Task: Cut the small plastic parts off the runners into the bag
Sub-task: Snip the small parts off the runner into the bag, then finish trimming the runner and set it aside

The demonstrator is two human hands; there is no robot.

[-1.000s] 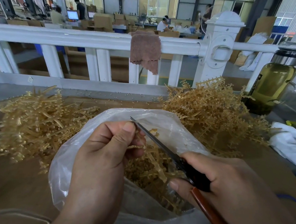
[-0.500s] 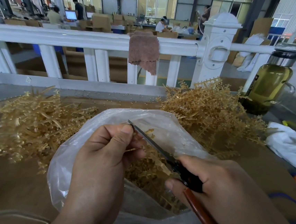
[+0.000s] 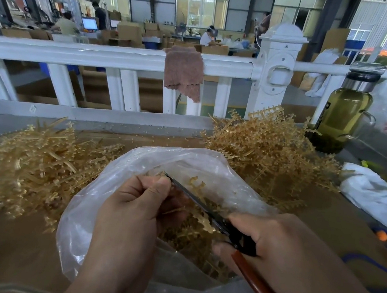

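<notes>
Runner (image 3: 200,220) held inside bag (image 3: 187,152) rim; scissors (image 3: 196,201) blade beside left hand (image 3: 134,209).

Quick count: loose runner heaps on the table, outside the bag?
2. The left heap lies beside the plastic bag; the right heap sits behind the bag, next to the glass bottle. The bag could hide more.

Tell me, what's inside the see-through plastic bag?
Inside the plastic bag lies a heap of golden plastic pieces, with the scissors reaching in above. The left hand, pinching a runner, and the right hand cover part of the heap; the bag's bottom is hidden.
</notes>
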